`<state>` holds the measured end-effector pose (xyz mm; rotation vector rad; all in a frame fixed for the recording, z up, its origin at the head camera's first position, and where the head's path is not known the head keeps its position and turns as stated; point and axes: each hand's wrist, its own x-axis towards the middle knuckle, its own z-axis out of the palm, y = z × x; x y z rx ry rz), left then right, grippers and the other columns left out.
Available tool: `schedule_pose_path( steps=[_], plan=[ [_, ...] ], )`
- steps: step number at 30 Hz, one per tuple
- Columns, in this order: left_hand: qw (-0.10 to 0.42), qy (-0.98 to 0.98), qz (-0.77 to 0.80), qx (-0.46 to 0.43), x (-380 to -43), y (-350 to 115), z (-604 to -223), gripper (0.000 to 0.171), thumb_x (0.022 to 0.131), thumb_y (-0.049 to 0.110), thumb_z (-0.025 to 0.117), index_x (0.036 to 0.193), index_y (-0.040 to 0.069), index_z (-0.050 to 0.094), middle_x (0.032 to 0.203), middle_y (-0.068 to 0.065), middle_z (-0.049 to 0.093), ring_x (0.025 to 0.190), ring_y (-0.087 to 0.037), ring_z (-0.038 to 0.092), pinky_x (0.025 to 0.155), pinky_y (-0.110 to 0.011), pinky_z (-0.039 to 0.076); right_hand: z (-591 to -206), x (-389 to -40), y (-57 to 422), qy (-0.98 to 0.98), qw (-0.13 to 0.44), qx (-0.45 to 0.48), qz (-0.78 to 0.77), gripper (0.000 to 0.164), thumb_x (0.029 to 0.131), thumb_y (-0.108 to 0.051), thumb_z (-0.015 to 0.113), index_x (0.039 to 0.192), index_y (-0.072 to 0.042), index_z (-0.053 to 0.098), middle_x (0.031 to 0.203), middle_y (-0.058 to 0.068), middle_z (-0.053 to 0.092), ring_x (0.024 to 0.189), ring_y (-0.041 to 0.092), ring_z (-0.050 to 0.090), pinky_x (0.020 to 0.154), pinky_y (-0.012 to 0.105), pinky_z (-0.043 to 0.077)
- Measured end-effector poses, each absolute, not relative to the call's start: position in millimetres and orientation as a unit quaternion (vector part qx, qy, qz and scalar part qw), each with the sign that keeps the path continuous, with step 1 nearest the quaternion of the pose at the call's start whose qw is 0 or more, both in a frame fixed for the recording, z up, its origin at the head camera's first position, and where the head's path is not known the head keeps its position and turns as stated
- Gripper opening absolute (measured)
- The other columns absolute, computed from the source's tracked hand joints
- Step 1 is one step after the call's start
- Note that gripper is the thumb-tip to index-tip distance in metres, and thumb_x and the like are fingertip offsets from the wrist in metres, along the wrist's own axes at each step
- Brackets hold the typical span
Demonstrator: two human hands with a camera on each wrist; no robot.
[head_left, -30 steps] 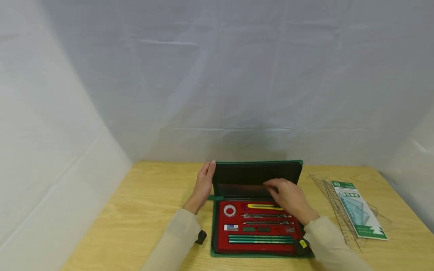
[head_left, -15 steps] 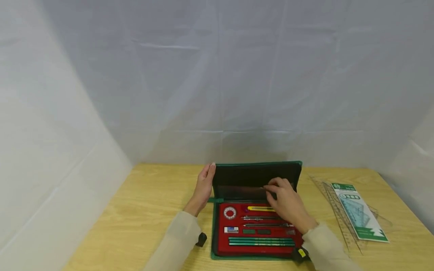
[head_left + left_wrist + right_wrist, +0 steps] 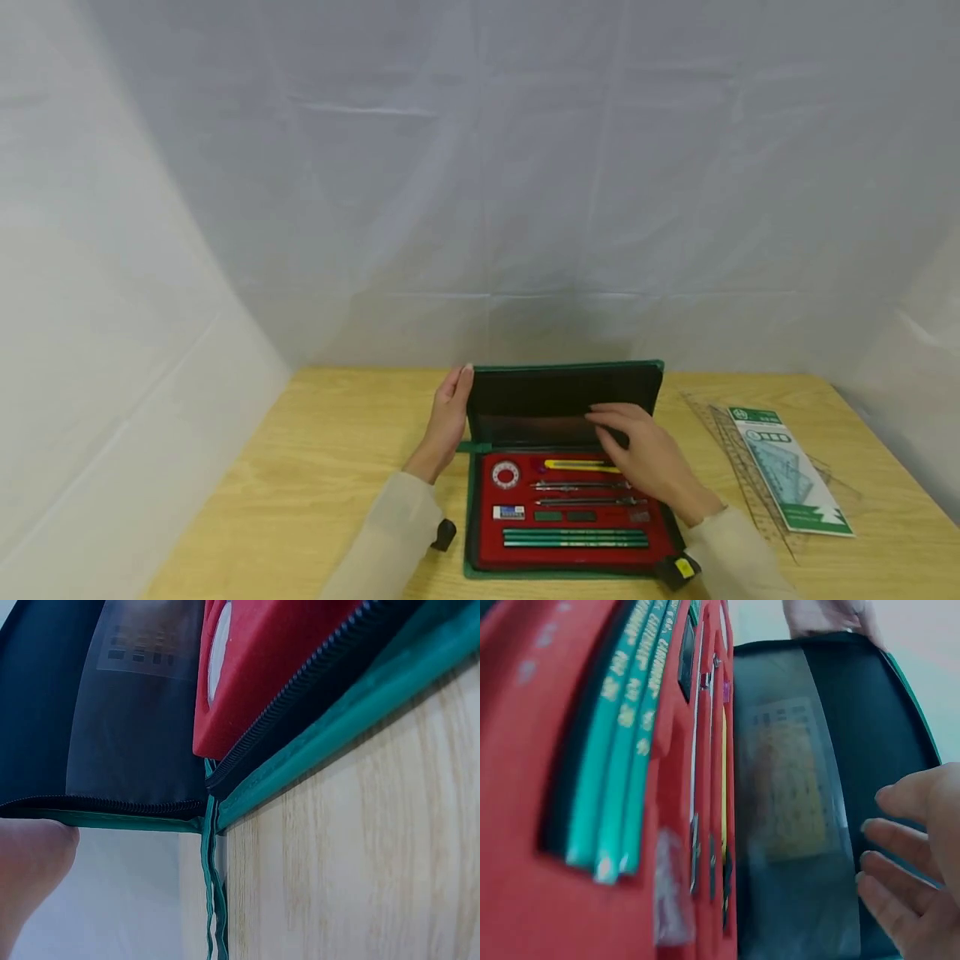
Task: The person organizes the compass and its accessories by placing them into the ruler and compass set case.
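Observation:
A green zip case [image 3: 566,575] lies unzipped on the table, its black-lined lid [image 3: 555,387] raised. My left hand [image 3: 447,417] grips the lid's left edge, thumb in front. Inside the lid is a clear pocket [image 3: 787,900] with a see-through template [image 3: 787,787] in it. My right hand [image 3: 648,450] is in front of the pocket, its fingers loosely spread at the pocket's edge and holding nothing. The red tray [image 3: 577,561] below carries several green pencils [image 3: 573,538], a yellow cutter [image 3: 577,466], two metal compass pieces [image 3: 588,502], an eraser [image 3: 508,512] and a white ring-shaped protractor [image 3: 506,475].
On the right of the wooden table [image 3: 300,483] lie clear set squares [image 3: 738,458] under a green-and-white printed package [image 3: 795,471]. A green strap [image 3: 472,447] sticks out at the case's left hinge. White sheeting [image 3: 480,208] encloses the table behind and at both sides.
My right hand's fingers, bent together at the pocket's edge before, have straightened and spread. My left hand keeps its grip on the lid. The head view has shifted slightly.

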<state>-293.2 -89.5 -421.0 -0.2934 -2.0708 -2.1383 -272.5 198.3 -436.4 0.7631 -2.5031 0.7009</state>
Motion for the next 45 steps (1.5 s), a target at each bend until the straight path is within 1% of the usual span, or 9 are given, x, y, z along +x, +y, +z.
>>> schedule_pose_path(
  steps=[9,18,22,25,27,30,33,38,45],
  plan=[
    [0.065,-0.695,-0.710,-0.096,-288,-91,-414,0.056,0.098,0.035,0.034,0.141,0.002,0.022,0.150,-0.018,0.017,0.135,-0.028,0.014,0.110,-0.045,0.012,-438,-268,240,-0.893,0.220,0.264,0.290,0.023,0.087,-0.017,0.058,0.109,-0.016,0.063,0.119,0.004,0.057,0.109,0.023,0.050,0.086,0.047,0.045],
    [0.078,-0.703,-0.702,-0.089,-301,-94,-431,0.062,0.095,0.047,0.035,0.143,0.010,0.022,0.150,-0.010,0.019,0.135,-0.022,0.015,0.111,-0.042,0.013,-436,-251,308,-0.926,0.242,0.115,0.267,0.024,0.090,-0.024,0.053,0.107,-0.010,0.063,0.112,0.018,0.058,0.084,0.028,0.056,0.058,0.040,0.048],
    [0.076,-0.698,-0.706,-0.088,-301,-94,-429,0.061,0.095,0.044,0.035,0.143,0.008,0.022,0.150,-0.012,0.018,0.136,-0.023,0.014,0.111,-0.043,0.012,-435,-242,338,-0.947,0.193,0.055,0.253,0.038,0.089,-0.035,0.053,0.113,-0.006,0.060,0.114,0.023,0.053,0.084,0.031,0.055,0.056,0.040,0.046],
    [0.068,-0.696,-0.709,-0.091,-295,-95,-422,0.058,0.097,0.039,0.035,0.142,0.005,0.022,0.150,-0.014,0.017,0.136,-0.025,0.013,0.111,-0.044,0.012,-438,-236,357,-0.963,0.134,0.015,0.234,0.056,0.088,-0.046,0.051,0.118,0.001,0.054,0.117,0.033,0.044,0.088,0.040,0.052,0.060,0.047,0.046],
    [0.064,-0.699,-0.706,-0.093,-290,-95,-415,0.057,0.097,0.037,0.034,0.142,0.003,0.021,0.150,-0.016,0.017,0.136,-0.026,0.014,0.111,-0.045,0.012,-440,-233,367,-0.971,0.090,-0.010,0.222,0.070,0.086,-0.055,0.048,0.121,0.005,0.048,0.120,0.039,0.037,0.096,0.049,0.044,0.069,0.056,0.042],
    [0.060,-0.704,-0.701,-0.095,-283,-96,-407,0.056,0.098,0.036,0.034,0.142,0.003,0.021,0.150,-0.016,0.017,0.136,-0.026,0.014,0.110,-0.045,0.013,-445,-228,378,-0.977,0.042,-0.040,0.207,0.087,0.083,-0.065,0.045,0.125,0.012,0.038,0.120,0.046,0.028,0.105,0.058,0.027,0.081,0.067,0.027],
    [0.070,-0.706,-0.699,-0.093,-289,-100,-416,0.058,0.097,0.040,0.034,0.142,0.006,0.023,0.150,-0.013,0.019,0.135,-0.024,0.015,0.111,-0.044,0.013,-446,-226,381,-0.978,-0.016,-0.061,0.198,0.103,0.079,-0.071,0.042,0.127,0.019,0.027,0.120,0.049,0.020,0.106,0.063,0.016,0.082,0.070,0.021],
    [0.088,-0.708,-0.694,-0.097,-300,-103,-430,0.056,0.095,0.045,0.034,0.138,0.010,0.033,0.148,-0.009,0.026,0.134,-0.021,0.020,0.110,-0.044,0.015,-446,-225,382,-0.978,-0.086,-0.078,0.172,0.116,0.073,-0.078,0.041,0.126,0.023,0.022,0.119,0.048,0.017,0.101,0.064,0.020,0.073,0.069,0.031],
    [0.075,-0.701,-0.703,-0.100,-293,-105,-421,0.054,0.097,0.039,0.034,0.140,0.007,0.028,0.149,-0.012,0.022,0.135,-0.023,0.017,0.111,-0.045,0.013,-449,-228,384,-0.987,-0.073,-0.040,0.137,0.108,0.077,-0.076,0.038,0.123,0.022,0.032,0.118,0.048,0.031,0.102,0.056,0.037,0.070,0.061,0.040]
  ],
)
